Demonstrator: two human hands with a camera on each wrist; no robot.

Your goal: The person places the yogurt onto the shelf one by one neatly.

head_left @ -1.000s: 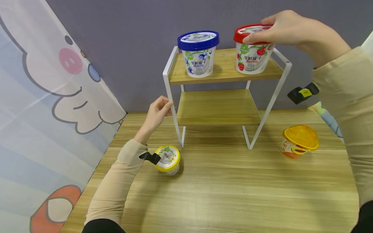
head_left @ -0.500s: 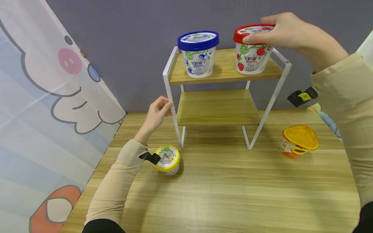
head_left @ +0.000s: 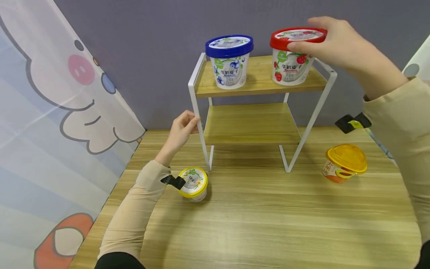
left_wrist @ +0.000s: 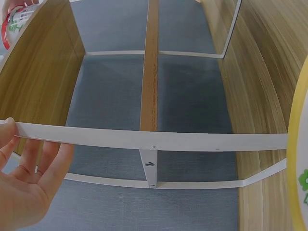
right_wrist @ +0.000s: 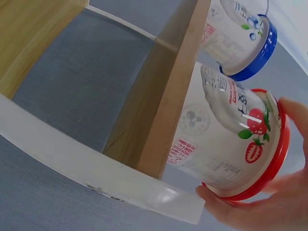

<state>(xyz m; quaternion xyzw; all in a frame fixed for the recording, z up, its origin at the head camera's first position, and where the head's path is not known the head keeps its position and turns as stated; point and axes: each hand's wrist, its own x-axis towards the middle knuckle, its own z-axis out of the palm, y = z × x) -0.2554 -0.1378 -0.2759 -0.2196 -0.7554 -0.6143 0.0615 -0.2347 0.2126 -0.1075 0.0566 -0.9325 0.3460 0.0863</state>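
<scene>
A white-framed two-tier wooden shelf [head_left: 250, 123] stands on the table. My left hand [head_left: 182, 129] holds its left upright, thumb in front and fingers behind, as the left wrist view also shows. On the top board sits a strawberry tub [head_left: 290, 67] with a red lid. My right hand [head_left: 349, 45] is spread around the right side of that lid, thumb along the front rim [right_wrist: 269, 178] and a finger behind, its hold loose. A blueberry tub [head_left: 230, 69] with a blue lid stands to the left on the same board.
A yellow-lidded tub [head_left: 193, 183] stands on the table by my left wrist. An orange-lidded cup [head_left: 346, 162] is at the right. Behind the shelf rises a grey wall [head_left: 161, 56]; a cartoon-printed curtain [head_left: 43, 179] borders the left side.
My right hand has slid a little to the right, and more of the red lid shows. The strawberry tub keeps its place. My left hand stays on the upright.
</scene>
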